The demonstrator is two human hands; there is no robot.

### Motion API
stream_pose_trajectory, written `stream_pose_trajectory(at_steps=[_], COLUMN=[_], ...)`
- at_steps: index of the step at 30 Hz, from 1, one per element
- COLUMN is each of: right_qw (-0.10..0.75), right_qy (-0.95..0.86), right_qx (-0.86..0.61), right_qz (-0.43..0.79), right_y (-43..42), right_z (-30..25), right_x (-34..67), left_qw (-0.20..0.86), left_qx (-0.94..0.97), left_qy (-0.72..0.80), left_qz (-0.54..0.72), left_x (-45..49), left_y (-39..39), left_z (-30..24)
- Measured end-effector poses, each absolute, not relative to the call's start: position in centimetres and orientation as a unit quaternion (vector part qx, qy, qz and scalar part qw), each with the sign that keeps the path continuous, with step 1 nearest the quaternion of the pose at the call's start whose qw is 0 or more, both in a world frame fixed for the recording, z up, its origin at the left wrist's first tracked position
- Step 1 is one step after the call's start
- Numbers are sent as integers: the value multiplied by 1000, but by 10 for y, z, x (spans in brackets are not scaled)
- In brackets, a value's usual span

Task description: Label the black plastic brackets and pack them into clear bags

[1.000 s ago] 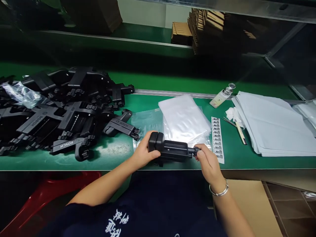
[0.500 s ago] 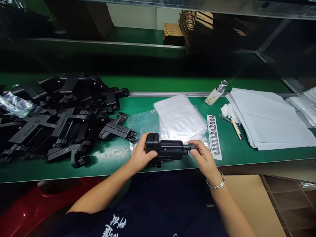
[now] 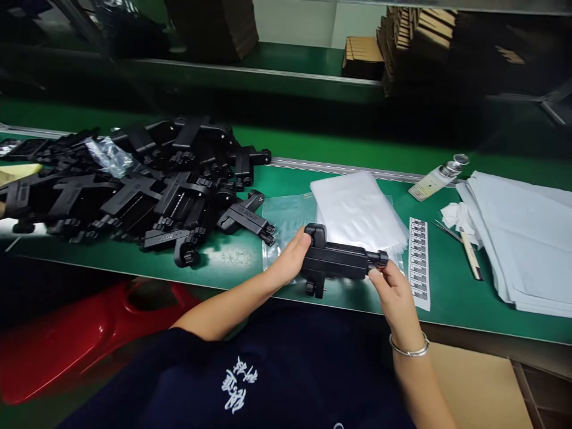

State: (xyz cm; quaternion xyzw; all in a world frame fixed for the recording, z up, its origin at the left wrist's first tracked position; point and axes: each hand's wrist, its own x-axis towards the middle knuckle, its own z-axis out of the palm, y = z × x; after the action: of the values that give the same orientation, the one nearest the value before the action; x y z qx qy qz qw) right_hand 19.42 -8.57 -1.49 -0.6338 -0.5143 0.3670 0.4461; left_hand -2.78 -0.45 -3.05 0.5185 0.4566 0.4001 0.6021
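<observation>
Left fingers point(image 3: 304, 241) and right fingers point(image 3: 378, 280) grip a black device point(image 3: 337, 262) near the table's front edge point(image 3: 473, 323), bare surface point(image 3: 232, 264) leftward.

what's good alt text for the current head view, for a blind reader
A person's left hand and right hand hold a black clamp-like device over a green workbench. Beyond it lie plastic bags, with similar devices piled at left and a printed strip and bottle at right.

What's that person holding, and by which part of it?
A black bracket-like device: the left fingers hold its bulky end, the right fingers its narrow opposite end.
</observation>
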Motion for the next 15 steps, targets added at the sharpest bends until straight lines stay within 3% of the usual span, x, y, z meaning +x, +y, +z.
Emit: stream_pose_trajectory(at_steps=[5,11,15], right_qw=[386,379,375], right_qy=[-544,-585,-613], right_qx=[-711,-663,-648], right_qz=[223,272,251], right_y=[-80,-76,-73], right_z=[-18,-7,4], right_x=[193,185,176], left_qw=[563,712,696], left_qx=[600,328,317], left_qy=[387,451,456], left_qz=[417,426,456], left_x=[-31,-24,-28], left_y=[-8,6,7], left_z=[-17,-25,-34])
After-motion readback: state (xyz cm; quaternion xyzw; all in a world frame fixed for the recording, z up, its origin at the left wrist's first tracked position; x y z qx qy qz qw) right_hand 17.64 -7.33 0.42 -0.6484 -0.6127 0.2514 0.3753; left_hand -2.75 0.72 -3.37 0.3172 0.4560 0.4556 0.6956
